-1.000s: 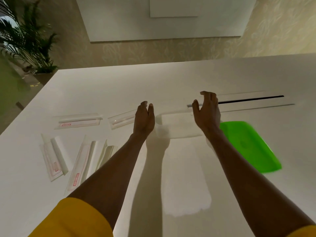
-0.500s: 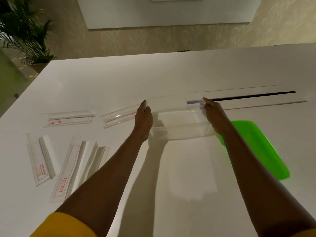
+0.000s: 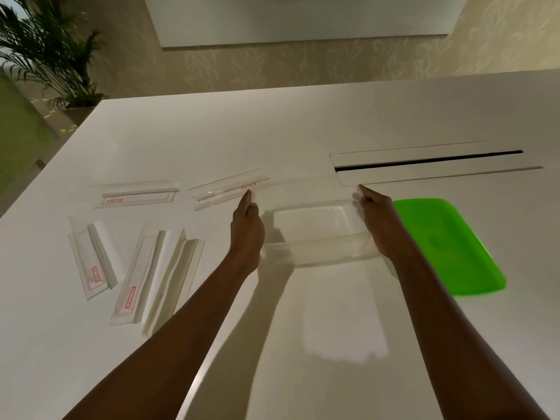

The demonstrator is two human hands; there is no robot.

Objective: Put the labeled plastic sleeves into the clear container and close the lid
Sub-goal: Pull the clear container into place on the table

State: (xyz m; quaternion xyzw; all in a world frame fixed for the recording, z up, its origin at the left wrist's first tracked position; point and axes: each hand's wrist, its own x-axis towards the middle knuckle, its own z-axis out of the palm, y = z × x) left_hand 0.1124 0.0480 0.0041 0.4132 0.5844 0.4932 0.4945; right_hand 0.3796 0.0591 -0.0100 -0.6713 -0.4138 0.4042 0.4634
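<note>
Nothing is packed yet: the sleeves (image 3: 130,277) lie left of the empty container (image 3: 315,253), with the lid (image 3: 445,244) off at its right. The left hand (image 3: 247,228) presses it straight-fingered; the right hand (image 3: 380,222) grips its rim.

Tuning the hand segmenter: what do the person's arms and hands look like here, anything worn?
Left hand and right hand are bare, no gloves. Left forearm and right forearm are uncovered to the bottom edge; no sleeve shows. No watch, band or marking visible. Rings: too small to tell.
</note>
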